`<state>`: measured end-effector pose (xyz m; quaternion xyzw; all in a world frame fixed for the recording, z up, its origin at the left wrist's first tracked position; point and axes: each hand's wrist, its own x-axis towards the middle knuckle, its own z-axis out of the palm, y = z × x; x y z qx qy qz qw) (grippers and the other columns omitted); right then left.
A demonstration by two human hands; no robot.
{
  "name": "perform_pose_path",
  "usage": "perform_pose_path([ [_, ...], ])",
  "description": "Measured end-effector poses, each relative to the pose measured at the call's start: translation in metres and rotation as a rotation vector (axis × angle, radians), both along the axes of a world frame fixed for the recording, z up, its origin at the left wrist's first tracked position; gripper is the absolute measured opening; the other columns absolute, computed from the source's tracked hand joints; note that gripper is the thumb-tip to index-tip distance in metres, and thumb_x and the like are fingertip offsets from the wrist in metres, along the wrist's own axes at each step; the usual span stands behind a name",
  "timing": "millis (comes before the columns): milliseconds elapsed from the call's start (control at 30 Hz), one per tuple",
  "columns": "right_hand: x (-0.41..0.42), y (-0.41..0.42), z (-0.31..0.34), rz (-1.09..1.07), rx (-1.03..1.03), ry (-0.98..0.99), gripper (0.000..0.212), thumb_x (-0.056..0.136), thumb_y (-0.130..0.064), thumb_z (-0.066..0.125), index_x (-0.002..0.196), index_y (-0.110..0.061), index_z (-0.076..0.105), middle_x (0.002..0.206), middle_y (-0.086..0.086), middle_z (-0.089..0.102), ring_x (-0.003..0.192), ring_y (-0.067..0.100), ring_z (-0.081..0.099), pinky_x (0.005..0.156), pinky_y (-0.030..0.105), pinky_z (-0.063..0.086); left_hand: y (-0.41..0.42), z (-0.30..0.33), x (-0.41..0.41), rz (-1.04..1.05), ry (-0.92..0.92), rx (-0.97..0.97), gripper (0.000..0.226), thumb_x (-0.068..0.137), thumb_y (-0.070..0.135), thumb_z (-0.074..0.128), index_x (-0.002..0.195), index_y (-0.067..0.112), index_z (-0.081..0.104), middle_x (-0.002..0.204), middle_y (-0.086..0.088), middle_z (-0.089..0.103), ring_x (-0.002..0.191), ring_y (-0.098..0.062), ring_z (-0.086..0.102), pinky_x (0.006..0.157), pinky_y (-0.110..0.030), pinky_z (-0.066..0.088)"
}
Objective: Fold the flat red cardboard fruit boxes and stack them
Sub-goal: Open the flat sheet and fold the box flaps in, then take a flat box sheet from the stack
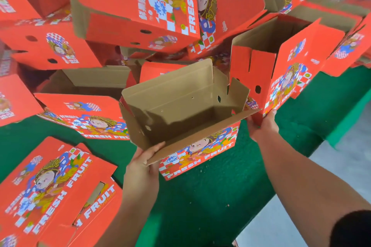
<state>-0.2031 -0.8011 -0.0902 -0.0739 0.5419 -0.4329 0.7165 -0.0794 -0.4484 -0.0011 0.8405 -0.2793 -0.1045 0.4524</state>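
Head view: opened box (180, 110) held over the green table (210, 196), amid folded boxes (132, 8).
Left hand (143, 164): pinches the near flap.
Right hand (263, 126): grips the far corner.
Handling: probably light, stiff, creasable; hold at edges.

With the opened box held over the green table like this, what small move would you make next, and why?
Probably fold the near flap inward. The left hand grips that flap's corner, the right hand steadies the right end, and the box stands open with brown flaps still raised, so it looks unfinished and not ready for the pile behind.
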Motion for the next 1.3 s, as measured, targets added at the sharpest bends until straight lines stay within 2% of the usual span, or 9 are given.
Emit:
perform_pose_path([
  [233, 0.004, 0.005, 0.000, 0.210, -0.015, -0.246, 0.044, 0.101, -0.053, 0.046, 0.124, -0.021, 0.067, 0.134, 0.010, 0.067, 0.126, 0.031, 0.063, 0.112, 0.052, 0.045, -0.016, -0.011, -0.007, -0.028, 0.050, 0.038, 0.029, 0.101, 0.009, 0.063, 0.117, 0.030, 0.076, 0.119, 0.004, 0.069, 0.108, -0.013, 0.066, 0.079, -0.003, 0.039],
  [433, -0.004, 0.025, 0.018, 0.265, -0.078, 0.037, 0.027, 0.096, -0.048, 0.060, 0.091, -0.023, 0.069, 0.079, 0.002, 0.072, 0.067, 0.021, 0.070, 0.061, 0.033, 0.059, -0.040, -0.019, -0.020, -0.029, 0.025, 0.075, 0.030, 0.102, 0.006, 0.059, 0.122, 0.020, 0.076, 0.128, -0.010, 0.066, 0.103, -0.023, 0.067, 0.079, -0.020, 0.043],
  [567, -0.009, 0.098, 0.000, 0.325, -0.056, 0.283, 0.058, 0.085, -0.066, 0.055, 0.131, -0.032, 0.054, 0.132, 0.005, 0.059, 0.115, 0.029, 0.064, 0.094, 0.049, 0.053, -0.063, -0.022, -0.037, -0.045, 0.057, 0.036, 0.034, 0.100, 0.003, 0.060, 0.124, 0.022, 0.074, 0.131, -0.012, 0.061, 0.113, -0.028, 0.065, 0.096, -0.021, 0.044],
  [633, -0.009, 0.158, -0.017, 0.415, -0.082, 0.140, 0.058, 0.075, -0.061, 0.066, 0.129, -0.049, 0.048, 0.133, 0.000, 0.058, 0.115, 0.028, 0.067, 0.081, 0.047, 0.057, -0.080, -0.023, -0.045, -0.141, 0.069, 0.072, 0.046, 0.097, -0.002, 0.058, 0.131, 0.026, 0.070, 0.149, -0.012, 0.046, 0.117, -0.027, 0.064, 0.105, -0.028, 0.046],
  [767, 0.006, 0.202, -0.030, 0.869, -0.673, 0.403, 0.100, 0.068, -0.025, 0.083, 0.148, -0.043, 0.027, 0.136, -0.004, 0.035, 0.117, 0.010, 0.057, 0.097, 0.036, 0.053, -0.108, -0.019, -0.018, -0.257, 0.166, 0.103, 0.055, 0.093, 0.004, 0.063, 0.128, 0.046, 0.061, 0.155, -0.007, 0.025, 0.103, -0.017, 0.066, 0.093, -0.020, 0.050],
  [900, 0.023, 0.156, 0.004, 0.615, -0.666, 0.607, 0.037, 0.070, 0.005, 0.076, 0.080, -0.016, 0.048, 0.078, -0.002, 0.048, 0.062, -0.006, 0.047, 0.062, 0.020, 0.044, -0.087, -0.029, 0.018, -0.214, 0.293, 0.069, 0.061, 0.093, -0.006, 0.054, 0.125, 0.046, 0.055, 0.144, -0.013, 0.049, 0.096, -0.019, 0.068, 0.084, -0.027, 0.057],
  [1033, 0.026, 0.195, 0.019, 1.015, -0.410, 0.389, 0.016, 0.098, -0.018, 0.058, 0.086, -0.015, 0.047, 0.072, 0.006, 0.046, 0.061, 0.018, 0.044, 0.051, 0.027, 0.034, -0.046, -0.050, 0.006, -0.146, 0.220, 0.007, 0.048, 0.089, 0.011, 0.051, 0.131, 0.033, 0.061, 0.137, -0.008, 0.051, 0.124, -0.024, 0.059, 0.109, -0.050, 0.047],
  [1200, 0.029, 0.262, 0.032, 1.257, -0.574, 0.265, 0.028, 0.101, -0.009, 0.047, 0.077, -0.015, 0.060, 0.060, -0.005, 0.055, 0.055, 0.010, 0.046, 0.049, 0.019, 0.035, -0.013, -0.058, -0.019, -0.091, 0.226, -0.064, 0.061, 0.090, 0.024, 0.045, 0.126, 0.073, 0.046, 0.157, 0.012, 0.025, 0.138, -0.007, 0.046, 0.100, -0.010, 0.046],
  [1300, 0.039, 0.270, 0.044, 1.320, -0.724, 0.302, 0.031, 0.098, -0.006, 0.051, 0.076, -0.019, 0.070, 0.070, 0.000, 0.069, 0.064, 0.012, 0.057, 0.057, 0.024, 0.044, 0.005, -0.060, -0.024, 0.010, 0.224, -0.147, 0.041, 0.100, 0.023, 0.050, 0.124, 0.056, 0.055, 0.141, 0.014, 0.037, 0.116, 0.003, 0.058, 0.095, -0.009, 0.045],
])
